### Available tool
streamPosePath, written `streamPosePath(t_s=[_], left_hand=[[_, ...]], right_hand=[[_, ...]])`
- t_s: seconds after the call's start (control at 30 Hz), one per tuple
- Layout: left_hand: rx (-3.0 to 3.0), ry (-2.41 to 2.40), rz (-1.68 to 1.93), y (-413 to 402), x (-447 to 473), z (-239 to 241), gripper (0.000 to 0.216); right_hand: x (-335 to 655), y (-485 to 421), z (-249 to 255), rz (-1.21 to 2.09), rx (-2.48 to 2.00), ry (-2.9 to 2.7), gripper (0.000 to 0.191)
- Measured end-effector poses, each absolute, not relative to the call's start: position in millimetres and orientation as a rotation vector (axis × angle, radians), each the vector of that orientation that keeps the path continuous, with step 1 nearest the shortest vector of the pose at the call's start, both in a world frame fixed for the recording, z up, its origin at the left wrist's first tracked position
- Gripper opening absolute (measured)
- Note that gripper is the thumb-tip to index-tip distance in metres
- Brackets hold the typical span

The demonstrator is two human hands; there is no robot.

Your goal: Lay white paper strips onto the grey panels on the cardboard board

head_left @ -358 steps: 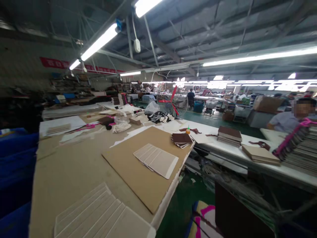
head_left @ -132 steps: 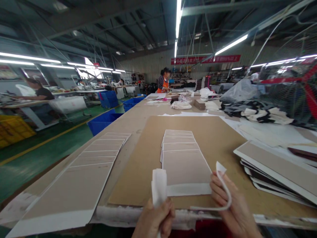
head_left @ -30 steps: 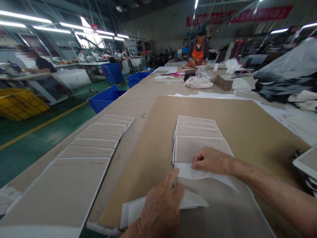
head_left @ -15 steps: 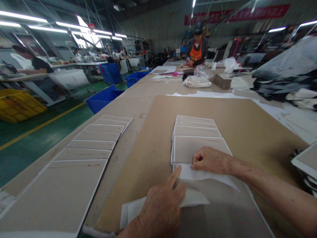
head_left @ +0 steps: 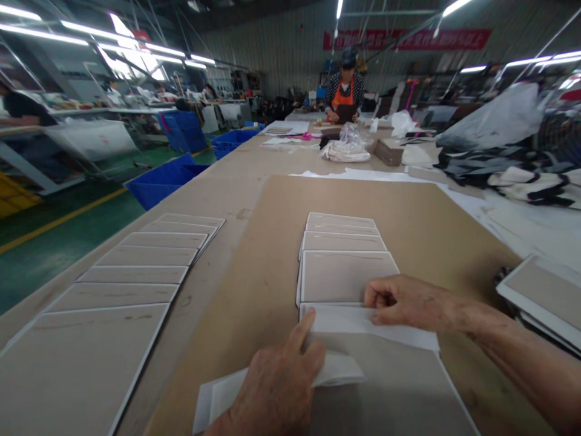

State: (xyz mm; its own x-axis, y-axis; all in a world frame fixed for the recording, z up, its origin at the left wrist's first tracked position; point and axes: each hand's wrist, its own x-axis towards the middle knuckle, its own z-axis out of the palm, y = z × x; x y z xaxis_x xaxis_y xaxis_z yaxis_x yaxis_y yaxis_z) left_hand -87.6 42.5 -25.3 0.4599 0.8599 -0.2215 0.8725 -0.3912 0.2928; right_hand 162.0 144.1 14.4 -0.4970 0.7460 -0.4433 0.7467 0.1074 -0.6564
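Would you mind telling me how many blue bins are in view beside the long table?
3. One sits nearest by the table edge, one farther along, and a taller one stands behind near the other benches. Others may be hidden behind them.

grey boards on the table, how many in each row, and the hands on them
Boards in the left row: 7
Boards in the middle row on the brown sheet, counting the one under the hands: 5
Hands on the white strip: 2, left hand and right hand
Total: 12 boards, 2 hands
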Motion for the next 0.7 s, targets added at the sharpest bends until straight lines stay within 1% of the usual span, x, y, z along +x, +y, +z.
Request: streamPosePath(t_s=[0.07,0.2,0.3,0.53,0.7], left_hand=[[2.329,1.445,-0.101,44.6,-87.4,-25.0,0.038],[2.332,1.464,-0.257,49.3,-83.2,-22.7,0.041],[2.362,1.535,-0.238,48.7,-80.5,-25.6,0.043],[2.443,1.497,-0.168,48.0,-86.6,-44.2,0.05],[2.493,1.482,-0.196,50.7,-86.9,-47.5,0.046]], right_hand=[[187.6,134.4,7.0,-1.442,1.716,2.332,0.014],[217.6,114.6,-16.0,-1.432,2.123,2.273,0.019],[219.9,105.0,-29.1,-1.423,2.293,2.243,0.018],[211.3,100.9,-25.8,-1.274,2.477,2.218,0.018],[210.1,103.0,-21.3,-1.156,2.522,2.224,0.016]])
